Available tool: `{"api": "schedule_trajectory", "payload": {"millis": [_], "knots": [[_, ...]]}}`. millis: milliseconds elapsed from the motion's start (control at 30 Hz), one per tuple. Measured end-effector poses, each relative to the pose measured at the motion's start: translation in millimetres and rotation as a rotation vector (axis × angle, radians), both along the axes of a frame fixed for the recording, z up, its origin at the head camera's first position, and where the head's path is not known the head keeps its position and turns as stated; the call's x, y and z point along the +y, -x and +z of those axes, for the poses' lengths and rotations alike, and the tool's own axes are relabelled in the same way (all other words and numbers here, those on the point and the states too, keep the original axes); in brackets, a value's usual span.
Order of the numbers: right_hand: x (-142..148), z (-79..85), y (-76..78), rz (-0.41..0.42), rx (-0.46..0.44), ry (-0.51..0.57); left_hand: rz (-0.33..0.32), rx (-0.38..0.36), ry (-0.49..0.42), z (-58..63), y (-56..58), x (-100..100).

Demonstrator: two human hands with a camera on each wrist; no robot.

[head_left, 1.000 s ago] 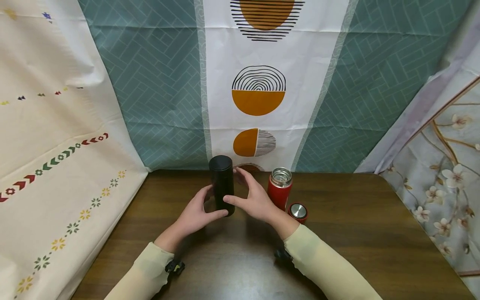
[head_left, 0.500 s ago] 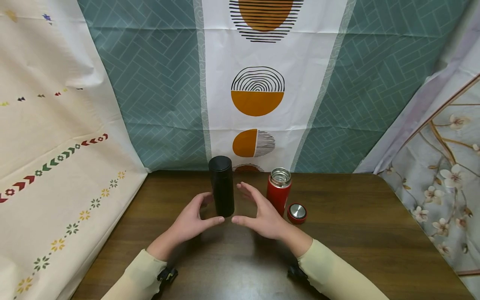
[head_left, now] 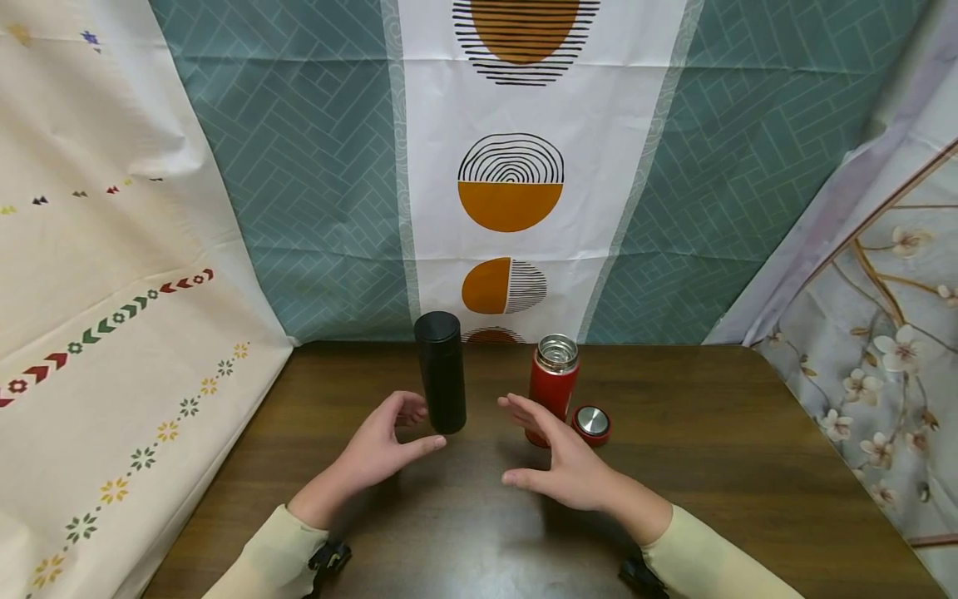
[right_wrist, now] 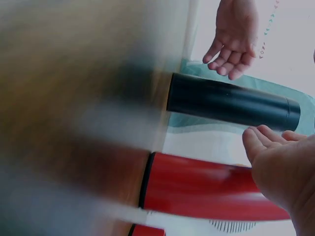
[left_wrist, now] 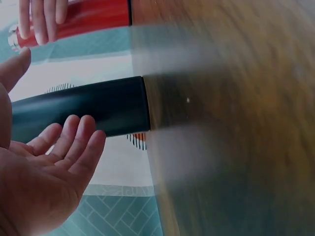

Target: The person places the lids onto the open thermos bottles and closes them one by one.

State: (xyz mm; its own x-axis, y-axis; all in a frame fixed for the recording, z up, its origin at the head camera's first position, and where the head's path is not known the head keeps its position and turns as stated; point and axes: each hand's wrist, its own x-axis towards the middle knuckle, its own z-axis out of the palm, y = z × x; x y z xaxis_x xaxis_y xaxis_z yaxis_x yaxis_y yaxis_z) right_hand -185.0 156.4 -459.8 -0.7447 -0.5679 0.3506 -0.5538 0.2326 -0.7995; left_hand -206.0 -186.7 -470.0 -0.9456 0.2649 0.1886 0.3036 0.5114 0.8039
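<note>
A tall black thermos flask (head_left: 443,374) stands upright on the table, its dark top in place. My left hand (head_left: 385,445) is just to its left, fingers loosely bent and apart from it; the left wrist view shows the palm turned toward the black flask (left_wrist: 98,108). On the right, my right hand (head_left: 572,466) hovers in front of the red thermos flask (head_left: 552,387), holding nothing, thumb and fingers spread. That red flask is upright with its steel mouth uncovered. Beside its base lies the red lid (head_left: 591,424) with a silver disc on top.
The brown wooden table (head_left: 711,466) ends at a patterned teal and white cloth (head_left: 329,166) hanging behind. A cream cloth (head_left: 135,333) slopes along the left side, and a floral cloth (head_left: 883,399) hangs at the right.
Both hands have come away from the black flask. The right hand has drawn right and toward the person; the left has moved back slightly. The flasks and lid stay put.
</note>
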Motion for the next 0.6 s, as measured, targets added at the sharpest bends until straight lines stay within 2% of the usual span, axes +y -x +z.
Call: {"api": "schedule_trajectory", "payload": {"millis": [267,600], "knots": [[24,-6.8,-9.1,-0.001,0.053,0.024,-0.083,-0.011,-0.023,2.5,-4.8,10],[51,-9.0,-14.2,-0.066,0.082,0.006,-0.180,-0.007,-0.048,5.0,-4.7,28]]}}
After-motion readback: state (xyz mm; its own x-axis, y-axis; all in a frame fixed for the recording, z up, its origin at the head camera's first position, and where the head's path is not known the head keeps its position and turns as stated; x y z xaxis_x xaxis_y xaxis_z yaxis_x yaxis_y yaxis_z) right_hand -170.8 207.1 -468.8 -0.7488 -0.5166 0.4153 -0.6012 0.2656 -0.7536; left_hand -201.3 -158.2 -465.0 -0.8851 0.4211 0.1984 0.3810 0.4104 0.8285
